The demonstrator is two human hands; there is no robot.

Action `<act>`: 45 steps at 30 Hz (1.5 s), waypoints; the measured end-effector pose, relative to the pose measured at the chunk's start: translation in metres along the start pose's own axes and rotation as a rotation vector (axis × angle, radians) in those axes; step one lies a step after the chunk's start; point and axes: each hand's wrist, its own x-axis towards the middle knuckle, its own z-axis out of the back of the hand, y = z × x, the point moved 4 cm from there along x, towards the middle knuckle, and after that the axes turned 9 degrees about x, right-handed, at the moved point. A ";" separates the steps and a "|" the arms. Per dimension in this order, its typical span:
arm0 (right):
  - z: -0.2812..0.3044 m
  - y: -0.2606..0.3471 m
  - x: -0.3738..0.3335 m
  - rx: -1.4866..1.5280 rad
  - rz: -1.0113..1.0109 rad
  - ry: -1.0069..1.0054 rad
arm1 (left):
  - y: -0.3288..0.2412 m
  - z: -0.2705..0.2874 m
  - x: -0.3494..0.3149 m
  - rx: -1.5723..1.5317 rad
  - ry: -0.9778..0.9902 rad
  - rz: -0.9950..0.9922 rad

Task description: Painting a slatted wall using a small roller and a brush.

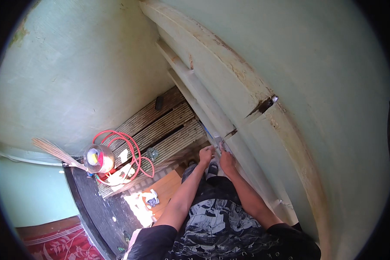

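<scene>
In front of my body, my right hand (226,160) is closed around a small flat grey piece (218,139), perhaps a scraper blade; its exact kind is too small to make out. That piece points up toward the ledges of the pale green wooden wall (224,125). Just to the left, my left hand (206,154) is curled into a fist, a short gap away from the right one. Whatever its fingers might hold is hidden.
Ridged wooden slats (158,130) form the floor at the far left, with a dark gap between them. On them lie a looped red hose (136,149) and a clear round container (99,159). A straw broom (58,152) leans beside it. A dark ledge (93,203) lies nearer.
</scene>
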 end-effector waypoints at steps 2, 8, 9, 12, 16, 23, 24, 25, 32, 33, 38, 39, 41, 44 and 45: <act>0.001 -0.006 -0.001 -0.025 0.061 -0.058 | -0.004 -0.004 0.004 0.001 -0.001 0.022; 0.005 -0.006 0.012 0.098 0.013 -0.040 | -0.016 -0.008 0.021 -0.023 0.042 0.029; 0.006 -0.001 0.017 0.096 0.013 -0.038 | -0.016 -0.008 0.024 -0.042 0.078 0.057; 0.007 0.004 0.025 0.079 0.043 -0.062 | -0.021 -0.010 0.032 -0.063 0.144 0.090; 0.013 0.006 0.022 0.087 0.040 -0.110 | -0.028 -0.005 0.035 -0.053 0.212 0.092; 0.033 0.020 0.018 0.192 -0.013 0.020 | -0.047 -0.003 0.038 0.016 0.167 -0.028; 0.042 0.030 0.014 0.186 -0.007 0.020 | -0.043 0.001 0.046 0.153 0.192 -0.084; 0.051 0.042 0.004 0.152 -0.101 0.131 | -0.034 0.005 0.050 0.288 0.214 -0.134; 0.037 0.013 -0.007 -0.020 0.084 -0.186 | -0.056 -0.017 0.033 0.656 0.170 -0.171; 0.036 0.008 -0.006 -0.023 0.076 -0.184 | -0.055 -0.017 0.035 0.693 0.178 -0.155; 0.049 0.018 -0.012 0.314 0.270 -0.137 | -0.024 -0.012 0.074 0.612 0.268 -0.019; 0.047 0.015 -0.018 0.310 0.263 -0.140 | -0.020 -0.012 0.073 0.536 0.267 0.015; 0.037 0.011 -0.030 1.002 -0.488 0.217 | -0.018 -0.007 0.072 0.446 0.251 0.052; 0.030 0.018 -0.047 1.632 -0.761 0.194 | -0.038 -0.002 0.061 0.714 0.257 -0.107; 0.034 0.014 -0.050 1.641 -0.770 0.167 | -0.063 -0.004 0.034 0.735 0.318 -0.150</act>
